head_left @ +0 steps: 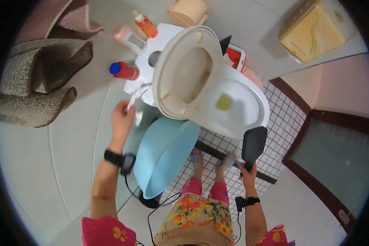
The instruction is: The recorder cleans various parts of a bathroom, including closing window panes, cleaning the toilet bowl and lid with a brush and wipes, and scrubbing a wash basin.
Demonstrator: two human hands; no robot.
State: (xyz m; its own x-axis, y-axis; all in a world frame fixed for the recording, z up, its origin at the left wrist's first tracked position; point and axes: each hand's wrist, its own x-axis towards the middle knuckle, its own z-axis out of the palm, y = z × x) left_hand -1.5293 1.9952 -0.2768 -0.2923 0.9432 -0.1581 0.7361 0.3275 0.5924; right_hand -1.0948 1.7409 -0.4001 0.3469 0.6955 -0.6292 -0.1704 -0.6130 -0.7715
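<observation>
On the left, my left hand grips a white, cloth-like strip, blurred, beside the white toilet's tank. My right hand holds the handle of a flat dark grey paddle-like tool, its broad end near the front rim of the toilet bowl. Raised against the tank are the toilet lid and seat. Yellowish liquid lies in the bowl. A red bottle with a blue cap, a pink-capped white bottle and an orange pump bottle stand on the tank.
A large blue plastic basin leans left of the toilet, with a dark container below it. Towels hang at the left. A red and white bin is behind the bowl. Black cables run from both wrist straps. A yellow box is at upper right.
</observation>
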